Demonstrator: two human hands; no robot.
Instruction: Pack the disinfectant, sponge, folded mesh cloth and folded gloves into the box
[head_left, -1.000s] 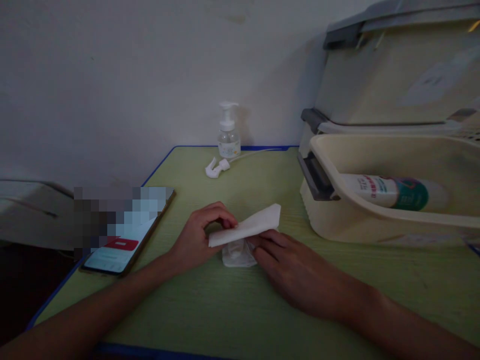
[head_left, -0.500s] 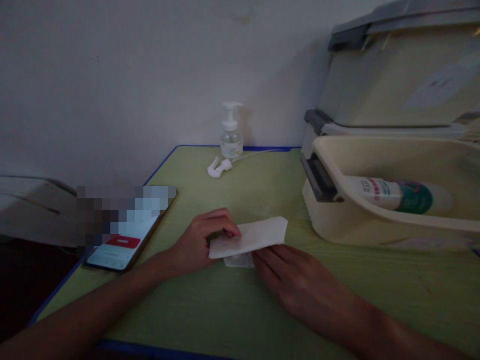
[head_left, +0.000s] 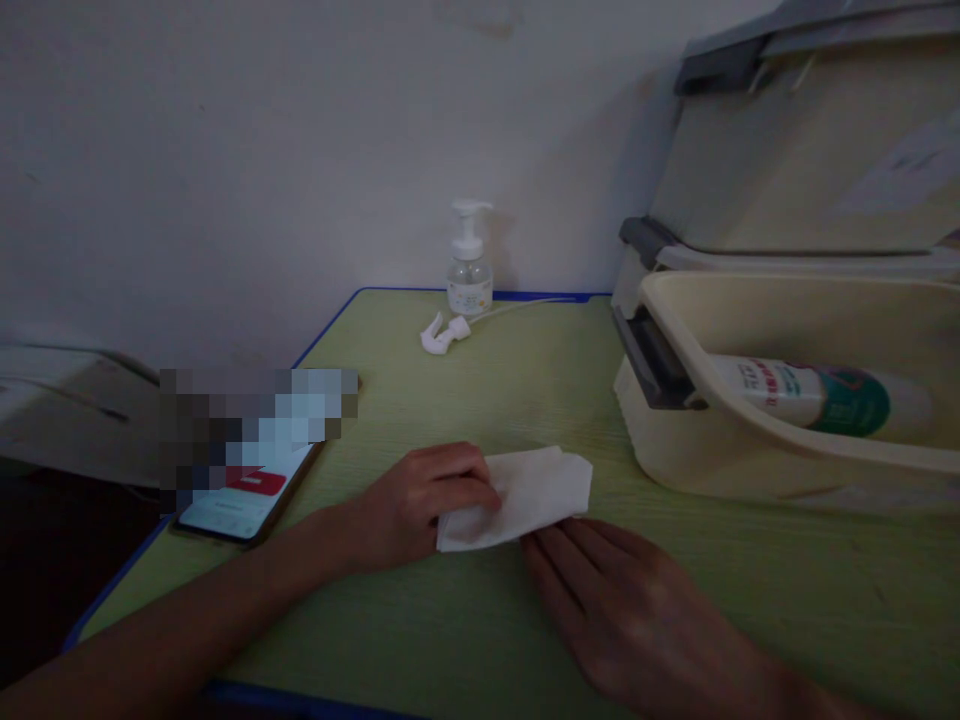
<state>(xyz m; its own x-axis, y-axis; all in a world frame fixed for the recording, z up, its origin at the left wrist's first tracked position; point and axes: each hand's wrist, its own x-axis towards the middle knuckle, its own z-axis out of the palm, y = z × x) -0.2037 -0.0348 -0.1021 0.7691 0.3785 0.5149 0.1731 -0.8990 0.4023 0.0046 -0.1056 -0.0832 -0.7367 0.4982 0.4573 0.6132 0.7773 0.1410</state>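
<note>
A folded white tissue (head_left: 536,495) is held low over the middle of the table. My left hand (head_left: 427,500) grips its left end, with bent fingers resting on top and the thumb out of sight. At the lower right edge, my right hand (head_left: 600,590) holds the tissue from below; its fingers lie close together and their tips are hidden under the paper. Whatever lies beneath the tissue cannot be seen.
A phone (head_left: 247,495) with a lit screen lies on the left of the green table (head_left: 360,640). Behind are a white pump bottle (head_left: 470,275) and a white hook-shaped piece (head_left: 444,334) with a thin tube. A cream bin (head_left: 690,460) on the right holds a white-and-green bottle (head_left: 847,398).
The tissue and my left hand sit slightly lower and further right in view. A clear flat piece that showed below the tissue is now hidden. The view has shifted slightly.
</note>
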